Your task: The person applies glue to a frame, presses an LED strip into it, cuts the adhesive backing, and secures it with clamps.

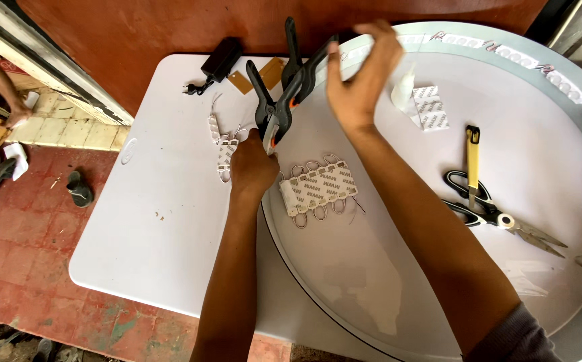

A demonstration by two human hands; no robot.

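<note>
My left hand (252, 167) is closed around the lower handles of a black spring clamp (274, 110) with orange tips, at the left rim of a large round white panel (371, 268). My right hand (361, 77) grips the panel's raised rim at the top, fingers curled over the edge. A second black clamp (293, 50) stands on the rim just behind. A stack of white light modules with wires (319, 188) lies on the panel below my left hand.
The panel rests on a white folding table (150, 221). On the table lie loose light modules (222, 144), a black power adapter (220, 60) and tan cards (257, 75). Scissors (492, 214), a yellow knife (472, 157) and backing strips (430, 107) lie on the panel. Another person's hand (16, 114) is at far left.
</note>
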